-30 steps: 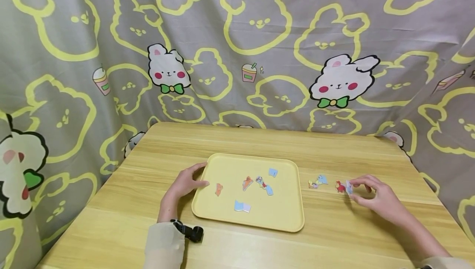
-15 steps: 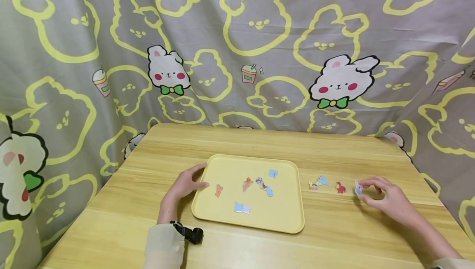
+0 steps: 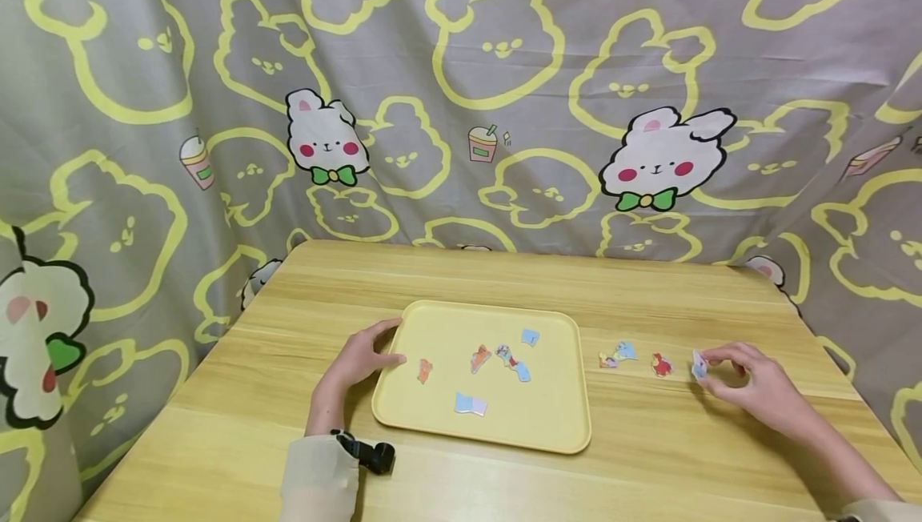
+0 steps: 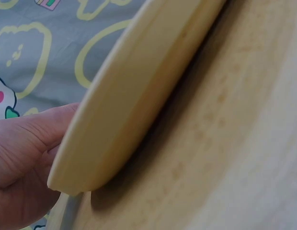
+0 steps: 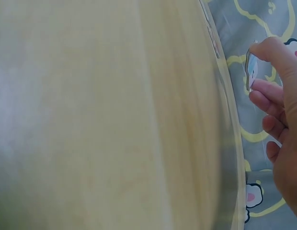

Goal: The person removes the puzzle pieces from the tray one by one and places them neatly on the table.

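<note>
My right hand [image 3: 752,386] pinches a small puzzle piece [image 3: 699,365] between thumb and fingertips. In the right wrist view the piece [image 5: 251,67] stands edge-on at the fingertips, with the other fingers curled below. Left of it on the table lie a red puzzle piece [image 3: 660,364] and a joined yellow-and-blue cluster [image 3: 618,355]. My left hand [image 3: 362,358] holds the left rim of a yellow tray [image 3: 547,426], its thumb over the edge. The tray's outer wall [image 4: 124,100] hides part of that hand in the left wrist view.
Several puzzle pieces lie in the tray: orange ones [image 3: 480,357], a blue one [image 3: 530,337], a red-and-blue pair [image 3: 515,363] and a blue-and-lilac pair [image 3: 471,403]. The wooden table [image 3: 504,266] ends against a patterned curtain [image 3: 403,50]. A black wrist camera [image 3: 374,455] sits by the left sleeve.
My right hand has moved a little to the right with the puzzle piece, away from the red piece, and the piece has turned slightly. My left hand and the tray have stayed put.
</note>
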The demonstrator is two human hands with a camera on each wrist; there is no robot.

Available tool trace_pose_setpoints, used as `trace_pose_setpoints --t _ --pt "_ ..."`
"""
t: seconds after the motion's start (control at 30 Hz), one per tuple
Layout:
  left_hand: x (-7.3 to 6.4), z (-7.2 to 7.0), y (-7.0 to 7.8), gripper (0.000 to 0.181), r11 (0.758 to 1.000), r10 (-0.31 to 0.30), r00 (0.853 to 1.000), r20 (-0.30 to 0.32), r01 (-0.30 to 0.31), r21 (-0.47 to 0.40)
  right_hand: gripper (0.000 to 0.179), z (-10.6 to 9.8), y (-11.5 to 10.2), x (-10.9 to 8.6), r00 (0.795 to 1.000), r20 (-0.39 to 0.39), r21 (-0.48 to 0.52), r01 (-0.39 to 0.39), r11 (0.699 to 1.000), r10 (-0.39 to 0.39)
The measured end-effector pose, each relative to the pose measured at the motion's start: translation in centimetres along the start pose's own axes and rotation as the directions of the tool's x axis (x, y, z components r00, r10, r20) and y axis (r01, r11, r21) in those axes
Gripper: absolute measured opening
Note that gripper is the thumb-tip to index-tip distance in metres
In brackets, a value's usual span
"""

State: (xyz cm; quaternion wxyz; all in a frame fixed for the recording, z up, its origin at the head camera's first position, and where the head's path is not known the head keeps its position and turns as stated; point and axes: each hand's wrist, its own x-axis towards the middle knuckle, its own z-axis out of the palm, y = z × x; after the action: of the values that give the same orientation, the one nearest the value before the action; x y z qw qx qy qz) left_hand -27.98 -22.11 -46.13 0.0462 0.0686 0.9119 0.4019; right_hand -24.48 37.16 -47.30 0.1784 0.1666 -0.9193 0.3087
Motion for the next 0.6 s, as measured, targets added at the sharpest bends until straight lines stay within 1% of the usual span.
trace_pose_setpoints --t 0.13,0.2,0.27,0.4,0.6 --pt "0.04 -0.03 -0.11 0.069 0.999 -0.035 0.999 0.013 0.035 -0.024 0.036 0.23 -0.05 0.09 0.999 -0.025 -0.072 0.046 0.996 -0.047" --pt "0.11 0.01 -0.18 0.07 0.999 -0.046 0.999 0.018 0.046 -0.021 0.037 0.31 0.02 0.08 0.997 -0.031 -0.115 0.059 0.992 -0.063" --pt "0.18 0.03 -0.23 0.07 0.999 -0.042 0.999 0.021 0.042 -0.009 0.037 0.32 0.08 0.1 0.997 -0.034 -0.149 0.067 0.987 -0.073" --pt "0.22 -0.02 -0.18 0.07 0.999 -0.048 0.999 0.02 0.048 -0.016 0.038 0.27 0.18 0.17 0.997 -0.022 -0.204 0.072 0.976 -0.078" --pt "0.18 -0.23 -0.23 0.07 0.999 -0.042 0.999 0.024 0.043 -0.015 0.038 0.17 0.26 0.45 0.995 0.03 -0.269 0.096 0.958 -0.092"
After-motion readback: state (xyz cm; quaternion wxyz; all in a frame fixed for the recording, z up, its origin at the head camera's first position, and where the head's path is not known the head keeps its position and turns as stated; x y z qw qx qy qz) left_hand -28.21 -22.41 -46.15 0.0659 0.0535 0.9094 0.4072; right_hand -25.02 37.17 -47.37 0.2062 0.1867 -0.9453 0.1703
